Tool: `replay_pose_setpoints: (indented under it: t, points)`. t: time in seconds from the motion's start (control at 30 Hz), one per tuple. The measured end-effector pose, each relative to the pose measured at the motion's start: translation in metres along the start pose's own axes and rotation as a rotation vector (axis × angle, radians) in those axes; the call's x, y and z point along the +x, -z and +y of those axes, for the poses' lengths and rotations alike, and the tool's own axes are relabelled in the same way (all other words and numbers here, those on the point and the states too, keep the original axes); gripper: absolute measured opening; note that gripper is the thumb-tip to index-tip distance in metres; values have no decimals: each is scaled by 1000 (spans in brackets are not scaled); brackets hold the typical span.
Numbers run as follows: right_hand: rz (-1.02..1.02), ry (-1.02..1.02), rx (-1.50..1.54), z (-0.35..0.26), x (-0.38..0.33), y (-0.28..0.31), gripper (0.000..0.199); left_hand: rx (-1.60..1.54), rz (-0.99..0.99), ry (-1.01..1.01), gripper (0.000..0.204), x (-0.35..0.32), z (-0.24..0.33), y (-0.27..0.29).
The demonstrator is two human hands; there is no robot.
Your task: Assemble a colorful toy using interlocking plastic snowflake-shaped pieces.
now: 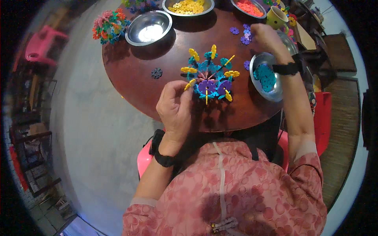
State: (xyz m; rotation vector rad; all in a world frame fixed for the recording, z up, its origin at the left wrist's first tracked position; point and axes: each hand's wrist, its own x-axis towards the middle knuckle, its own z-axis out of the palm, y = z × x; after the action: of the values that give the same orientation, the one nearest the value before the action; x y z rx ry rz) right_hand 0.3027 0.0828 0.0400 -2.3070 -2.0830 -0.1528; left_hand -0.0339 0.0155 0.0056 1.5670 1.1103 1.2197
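My left hand [176,104] is closed on the left edge of a round model [207,80] built from interlocking plastic snowflake discs. Teal and purple discs form its body, pink ones show in the middle, and yellow ones stick out around the rim. My right hand [269,39] is stretched to the far right, fingers curled beside a loose group of purple discs [245,37]. Whatever those fingers hold, if anything, is hidden. Under my right forearm stands a metal bowl [256,84] of teal discs [265,78]. One purple disc [247,65] lies at that bowl's left rim.
A dark disc [156,73] lies left of the model on the round brown table [132,78]. An empty metal bowl [136,41], a bowl of yellow discs [188,7] and one of orange-red discs [250,10] stand farther back. Finished disc flowers [111,26] and a green cup [277,17] flank them.
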Motion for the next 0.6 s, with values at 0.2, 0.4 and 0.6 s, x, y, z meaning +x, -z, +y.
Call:
replay_pose_setpoints:
  t: [0.2,0.4,0.6]
  points:
    - [93,300,674,-69,-31,72,18,4,58,-38,7,7,-6,-1]
    - [109,520,566,-137,-52,61,10,-399,51,261,9,5,-1,3]
    - [30,362,393,-157,-61,58,12,-222,90,27,4,5,0,1]
